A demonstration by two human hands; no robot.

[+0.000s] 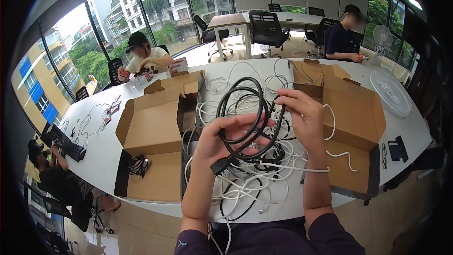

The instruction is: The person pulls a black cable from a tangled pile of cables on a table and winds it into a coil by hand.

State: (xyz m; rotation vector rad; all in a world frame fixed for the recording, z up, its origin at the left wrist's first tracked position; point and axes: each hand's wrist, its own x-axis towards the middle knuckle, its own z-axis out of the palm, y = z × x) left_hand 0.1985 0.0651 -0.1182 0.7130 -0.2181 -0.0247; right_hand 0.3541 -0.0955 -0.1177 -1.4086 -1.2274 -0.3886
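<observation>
A black power cable (pixel 261 108) hangs in loose loops between my two hands, above the table. My left hand (pixel 226 134) is curled under and around the loops, with the cable's black plug (pixel 220 166) dangling below the palm. Fingers of my right hand (pixel 303 113) pinch a strand of the same cable on the right. Beneath both hands lies a tangled heap of white cables (pixel 283 182), mixed with some black ones. In the open cardboard box (pixel 158 179) on the left rests a coiled black cable (pixel 138 165).
Another open cardboard box (pixel 351 170) stands to the right, a white cable end lying over it. Clear plastic spools (pixel 390 92) and glasses (pixel 384 155) sit farther right on the white table (pixel 101 146). Three other people sit around it, one by a keyboard (pixel 73 150).
</observation>
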